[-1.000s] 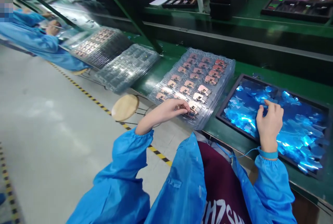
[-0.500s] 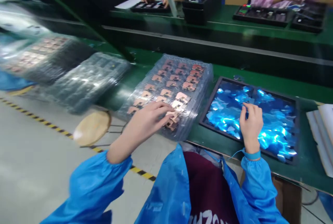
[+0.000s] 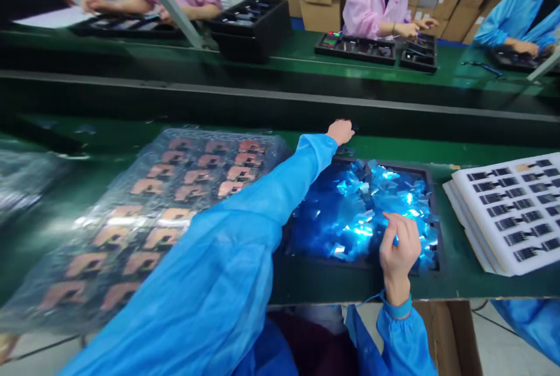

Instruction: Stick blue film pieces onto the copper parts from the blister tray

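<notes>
My left arm in a blue sleeve stretches far forward across the bench. My left hand (image 3: 340, 130) is at the edge of the dark conveyor rail, fingers curled down; anything in them is hidden. My right hand (image 3: 397, 246) rests at the near edge of a black tray (image 3: 437, 230) full of shiny blue film scraps (image 3: 354, 207), fingers pinched together over the scraps. To the left lies a stack of clear blister trays (image 3: 109, 201) holding several copper-coloured parts (image 3: 196, 176).
White trays of small black parts (image 3: 511, 213) lie at the right. Beyond the conveyor rail (image 3: 219, 99), black trays (image 3: 249, 23) stand on a green bench where people in pink and blue coats work. Cardboard boxes stand behind them.
My left hand has left the copper parts tray and reached forward to the conveyor rail. My right hand drew back to the scrap tray's near edge. The view swung right.
</notes>
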A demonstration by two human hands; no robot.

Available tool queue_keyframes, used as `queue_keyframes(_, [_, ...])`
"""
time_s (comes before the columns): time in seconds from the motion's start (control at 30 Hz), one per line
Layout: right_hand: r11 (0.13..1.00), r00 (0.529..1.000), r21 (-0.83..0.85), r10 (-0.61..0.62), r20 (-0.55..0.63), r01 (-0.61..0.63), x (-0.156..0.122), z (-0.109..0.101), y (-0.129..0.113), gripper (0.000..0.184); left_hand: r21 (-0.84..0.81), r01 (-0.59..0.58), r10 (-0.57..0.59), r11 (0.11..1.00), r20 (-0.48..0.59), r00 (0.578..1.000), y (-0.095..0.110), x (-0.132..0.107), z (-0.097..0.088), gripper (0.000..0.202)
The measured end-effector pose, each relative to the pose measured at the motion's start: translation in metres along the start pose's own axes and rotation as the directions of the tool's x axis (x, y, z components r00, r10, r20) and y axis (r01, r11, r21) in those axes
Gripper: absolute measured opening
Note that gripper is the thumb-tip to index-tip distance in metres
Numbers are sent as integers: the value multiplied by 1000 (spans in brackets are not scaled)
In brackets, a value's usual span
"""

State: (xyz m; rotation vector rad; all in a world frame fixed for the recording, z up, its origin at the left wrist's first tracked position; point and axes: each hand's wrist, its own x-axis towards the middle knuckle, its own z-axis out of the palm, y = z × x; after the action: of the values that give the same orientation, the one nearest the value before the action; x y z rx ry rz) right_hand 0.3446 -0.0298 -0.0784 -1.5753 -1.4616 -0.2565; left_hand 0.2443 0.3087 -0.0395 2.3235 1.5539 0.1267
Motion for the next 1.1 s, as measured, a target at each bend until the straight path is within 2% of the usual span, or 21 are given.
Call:
queue_keyframes(0.1, [1000, 1000, -23, 7, 6, -7, -5, -5, 6, 23, -62, 35, -39, 997, -65, 997, 7, 11, 16, 39])
queue_keyframes(0.17, [999, 1000, -31, 20, 5, -20, -5, -4, 9, 24, -112, 43, -55, 993, -105, 993, 7, 12, 17, 41])
queue_keyframes(0.27, [999, 999, -25, 41, -21, -41, 0, 0, 12, 25, -211, 46, -73, 976, -119, 990, 7, 7, 3, 35])
queue_keyframes(0.33, [999, 998, 13, 52, -44, -52, 6, 3, 11, 24, -283, 41, -69, 958, -88, 994, 9, -6, -12, 25])
queue_keyframes(0.4, [993, 995, 84, 83, -55, -78, 13, 4, 7, 21, -419, 29, -36, 908, -10, 999, 10, -36, -26, 18])
queue_keyframes(0.43, [985, 992, 133, 113, -47, -106, 16, 4, 4, 19, -522, 29, -7, 852, 44, 999, 11, -58, -32, 17])
queue_keyframes(0.5, [949, 980, 248, 199, 4, -193, 21, 2, -8, 18, -738, 52, 83, 673, 145, 986, 13, -114, -40, 21])
queue_keyframes(0.57, [881, 955, 369, 277, 104, -296, 25, -2, -24, 24, -831, 81, 169, 551, 207, 964, 17, -177, -45, 25])
queue_keyframes(0.67, [756, 910, 508, 327, 254, -413, 26, -11, -50, 33, -818, 62, 190, 572, 205, 960, 23, -260, -49, 26])
queue_keyframes(0.73, [679, 882, 564, 335, 332, -470, 25, -18, -63, 26, -784, 27, 140, 620, 144, 980, 27, -298, -49, 23])
queue_keyframes(0.83, [579, 841, 613, 325, 432, -538, 20, -28, -74, 13, -780, -2, 67, 626, 51, 996, 28, -335, -48, 24])
queue_keyframes(0.93, [532, 827, 638, 285, 484, -557, 15, -33, -80, 10, -820, 24, -8, 572, 23, 1000, 27, -360, -44, 25])
queue_keyframes(1.03, [566, 838, 633, 227, 496, -528, 11, -33, -83, 15, -875, 62, -148, 479, -11, 989, 25, -378, -33, 21])
queue_keyframes(1.1, [641, 847, 594, 178, 501, -486, 11, -32, -84, 22, -923, 83, -214, 375, 1, 977, 24, -386, -25, 18])
